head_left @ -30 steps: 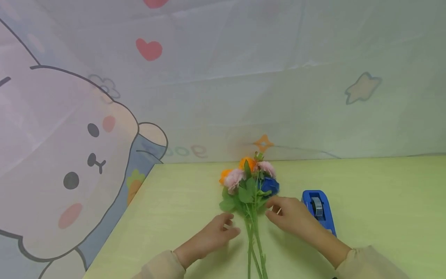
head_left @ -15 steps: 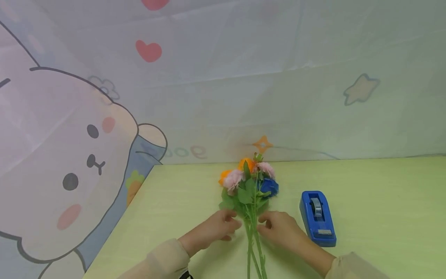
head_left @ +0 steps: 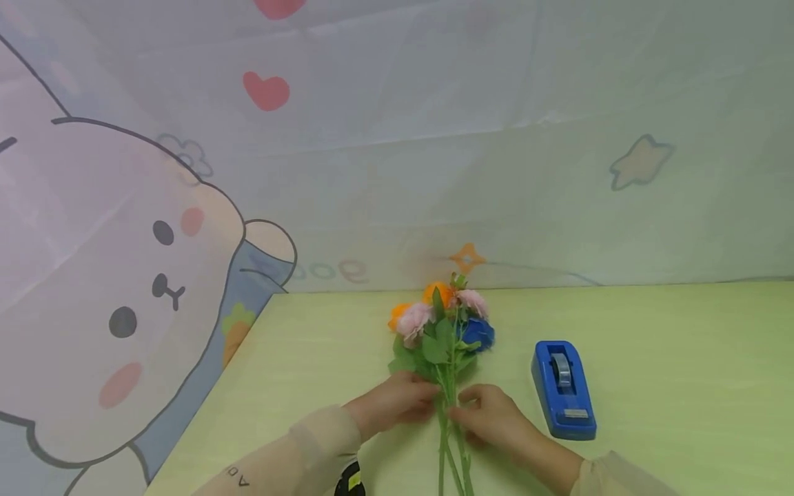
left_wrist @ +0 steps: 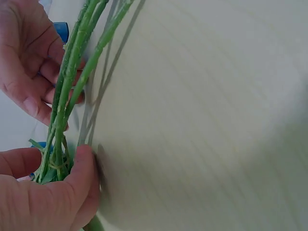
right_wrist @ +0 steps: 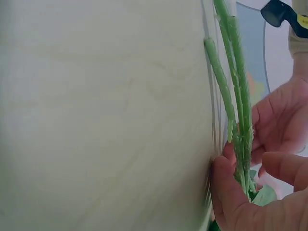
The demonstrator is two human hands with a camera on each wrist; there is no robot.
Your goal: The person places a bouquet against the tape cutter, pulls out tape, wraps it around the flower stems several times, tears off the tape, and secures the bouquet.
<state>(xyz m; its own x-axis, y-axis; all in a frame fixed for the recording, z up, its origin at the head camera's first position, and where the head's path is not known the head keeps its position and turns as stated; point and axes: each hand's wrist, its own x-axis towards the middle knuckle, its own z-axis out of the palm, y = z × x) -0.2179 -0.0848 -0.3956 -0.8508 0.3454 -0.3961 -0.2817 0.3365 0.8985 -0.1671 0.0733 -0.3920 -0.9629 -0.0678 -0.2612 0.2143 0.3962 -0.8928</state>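
Note:
A bunch of artificial flowers lies with its heads towards the wall: orange blooms (head_left: 437, 293), pink blooms (head_left: 414, 322) and a blue bloom (head_left: 479, 335) above green leaves. My left hand (head_left: 393, 401) holds the green flower stems (head_left: 460, 451) just below the leaves, with thumb and finger close on either side of them in the left wrist view. From the other side my right hand (head_left: 496, 418) reaches in slightly lower. Its thumb and finger stand apart around the stems (right_wrist: 243, 110) in the right wrist view, with space left between.
A blue tape dispenser (head_left: 563, 406) with a clear roll stands to the right of the flowers. Behind the pale green tabletop (head_left: 682, 358) hangs a printed cloth backdrop (head_left: 397, 179). A black wrist strap (head_left: 351, 480) circles the left wrist.
Both hands have moved inward to the stems, the right also downward, baring the tape dispenser its arm had overlapped. The left fingers have come in around the stems; the flowers stay in place.

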